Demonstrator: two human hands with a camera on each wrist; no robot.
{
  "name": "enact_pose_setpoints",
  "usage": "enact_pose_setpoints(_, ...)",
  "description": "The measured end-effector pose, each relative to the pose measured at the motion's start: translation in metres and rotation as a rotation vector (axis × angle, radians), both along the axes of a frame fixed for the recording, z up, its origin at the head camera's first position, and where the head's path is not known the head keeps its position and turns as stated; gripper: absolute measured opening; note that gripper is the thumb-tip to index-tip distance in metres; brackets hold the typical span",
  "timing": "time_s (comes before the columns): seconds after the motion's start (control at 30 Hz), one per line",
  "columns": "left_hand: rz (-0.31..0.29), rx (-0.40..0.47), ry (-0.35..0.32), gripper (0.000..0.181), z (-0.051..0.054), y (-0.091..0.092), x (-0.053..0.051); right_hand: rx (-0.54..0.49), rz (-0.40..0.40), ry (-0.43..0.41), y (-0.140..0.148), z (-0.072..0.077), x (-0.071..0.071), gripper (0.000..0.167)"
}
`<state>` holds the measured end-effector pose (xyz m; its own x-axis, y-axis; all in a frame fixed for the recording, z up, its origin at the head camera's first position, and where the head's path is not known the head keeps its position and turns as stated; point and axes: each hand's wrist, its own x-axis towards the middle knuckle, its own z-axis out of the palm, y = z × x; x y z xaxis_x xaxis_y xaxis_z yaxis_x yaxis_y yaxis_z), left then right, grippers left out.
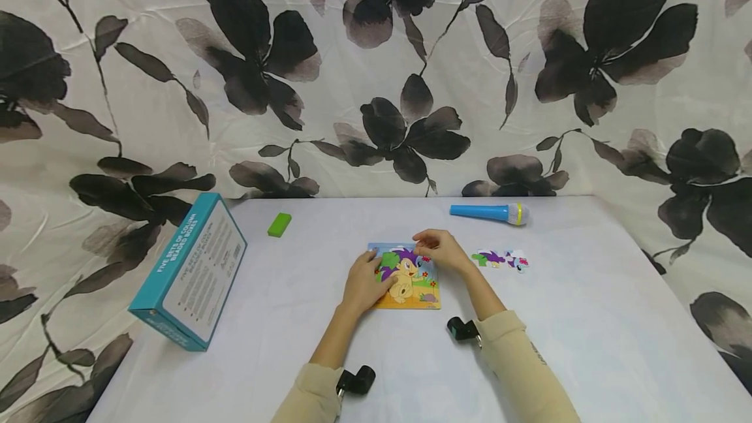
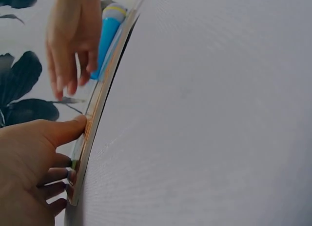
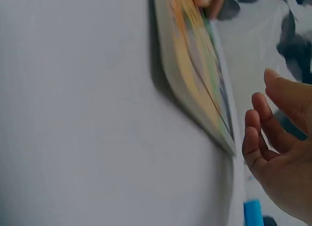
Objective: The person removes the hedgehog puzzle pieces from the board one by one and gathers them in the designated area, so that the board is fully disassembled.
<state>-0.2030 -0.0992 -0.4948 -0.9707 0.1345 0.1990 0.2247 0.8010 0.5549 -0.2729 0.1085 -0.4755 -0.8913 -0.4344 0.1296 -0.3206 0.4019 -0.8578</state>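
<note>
In the head view, a square picture puzzle (image 1: 423, 294) with a cartoon animal lies flat on the table. My left hand (image 1: 365, 284) rests on its left side, thumb and fingers spread over the picture. In the left wrist view, the thumb of this hand (image 2: 34, 162) touches the board (image 2: 92, 133). Over the upper right corner is my right hand (image 1: 444, 252). The right wrist view shows this hand (image 3: 285, 148) with thumb and bent fingers apart and nothing visible between them, beside the board (image 3: 195, 84). Loose puzzle pieces (image 1: 499, 258) lie to the right.
A teal box (image 1: 196, 273) stands tilted at the left. Behind the puzzle on the left lies a green block (image 1: 279, 224). A blue toy microphone (image 1: 487, 212) lies near the back edge, before a floral cloth. Black wrist cameras are strapped at both sleeves.
</note>
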Motion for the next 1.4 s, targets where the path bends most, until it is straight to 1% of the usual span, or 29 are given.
enact_pose_setpoints(0.1, 0.006, -0.013, 0.015, 0.054, 0.001, 0.001, 0.004, 0.015, 0.006, -0.013, -0.018, -0.004, 0.004, 0.028)
enact_pose_setpoints(0.27, 0.011, -0.037, 0.030, 0.051, -0.001, -0.001, 0.010, 0.044, 0.018, 0.002, -0.038, -0.003, 0.008, 0.028)
enact_pose_setpoints(0.5, 0.013, -0.036, 0.047, 0.048, 0.000, -0.006, 0.018, 0.095, 0.006, 0.000, -0.056, 0.000, 0.006, 0.029)
enact_pose_setpoints(0.63, 0.016, -0.038, 0.060, 0.046, 0.001, -0.007, 0.020, 0.137, -0.007, -0.002, -0.064, 0.000, 0.004, 0.030)
enact_pose_setpoints(0.7, 0.017, -0.037, 0.070, 0.045, 0.000, -0.007, 0.021, 0.166, -0.016, -0.006, -0.067, -0.001, 0.003, 0.030)
enact_pose_setpoints(0.93, 0.039, -0.009, 0.115, 0.041, -0.003, -0.006, 0.024, 0.249, -0.012, 0.034, -0.074, 0.001, 0.003, 0.029)
enact_pose_setpoints(1.07, 0.052, -0.012, 0.137, 0.040, -0.004, -0.007, 0.025, 0.277, -0.008, 0.026, -0.075, 0.002, 0.001, 0.029)
enact_pose_setpoints(1.27, 0.057, 0.000, 0.121, 0.039, -0.005, -0.008, 0.025, 0.297, 0.013, -0.001, -0.076, 0.003, -0.001, 0.031)
enact_pose_setpoints(1.4, 0.061, 0.016, 0.105, 0.038, -0.006, -0.008, 0.026, 0.316, 0.012, -0.028, -0.077, 0.004, -0.002, 0.033)
